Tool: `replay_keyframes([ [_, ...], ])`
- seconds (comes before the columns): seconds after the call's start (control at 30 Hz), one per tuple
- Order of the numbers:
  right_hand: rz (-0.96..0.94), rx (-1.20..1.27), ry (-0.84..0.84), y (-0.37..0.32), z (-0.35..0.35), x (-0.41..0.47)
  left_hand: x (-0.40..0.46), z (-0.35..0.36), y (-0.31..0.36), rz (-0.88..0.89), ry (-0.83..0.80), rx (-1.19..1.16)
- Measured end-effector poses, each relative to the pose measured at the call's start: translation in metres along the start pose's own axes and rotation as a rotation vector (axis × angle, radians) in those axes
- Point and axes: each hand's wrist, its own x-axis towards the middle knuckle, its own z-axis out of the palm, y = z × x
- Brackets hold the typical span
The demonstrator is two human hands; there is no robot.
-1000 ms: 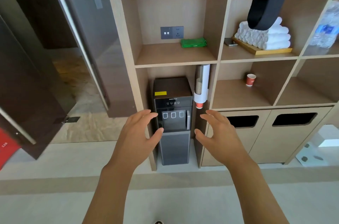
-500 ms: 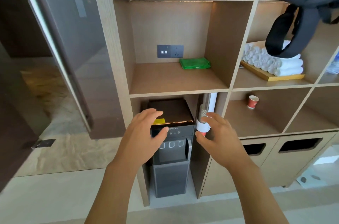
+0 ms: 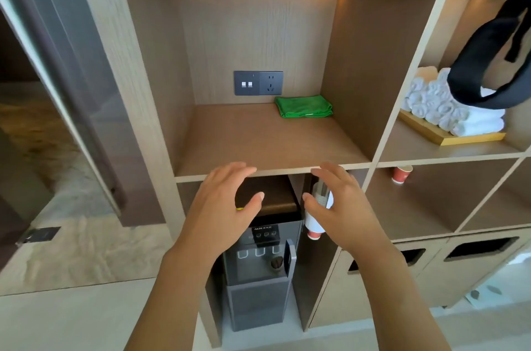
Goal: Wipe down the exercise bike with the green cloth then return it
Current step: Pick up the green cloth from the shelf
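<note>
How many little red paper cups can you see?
2. One red paper cup stands on the shelf below the white rolled towels. Another red cup pokes out of the white cup dispenser; more may be hidden inside.

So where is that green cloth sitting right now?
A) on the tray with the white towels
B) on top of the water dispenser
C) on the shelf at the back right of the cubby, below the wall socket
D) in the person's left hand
C: the green cloth lies folded on the shelf near the socket, while the left hand and right hand are both empty.
</note>
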Motion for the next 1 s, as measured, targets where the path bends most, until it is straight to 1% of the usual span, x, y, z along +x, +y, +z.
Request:
replay_keyframes([
  [0.13,-0.058,0.048,-0.033,0.019,-0.002,0.053,0.045,0.022,0.003,-0.007,-0.001,0.018],
  [0.33,-0.114,0.021,-0.067,0.051,0.002,0.131,0.116,0.048,0.003,0.017,0.006,0.086],
  [0.53,-0.170,-0.189,-0.154,0.066,0.013,0.217,0.194,0.068,0.002,0.075,-0.051,0.145],
  [0.63,-0.156,-0.235,-0.210,0.066,0.021,0.260,0.237,0.075,-0.001,0.105,-0.083,0.184],
  [0.77,-0.120,-0.259,-0.233,0.073,0.031,0.303,0.285,0.091,-0.006,0.117,-0.147,0.279],
  [1.0,-0.019,-0.245,-0.237,0.099,0.053,0.335,0.343,0.127,-0.022,0.100,-0.258,0.318],
])
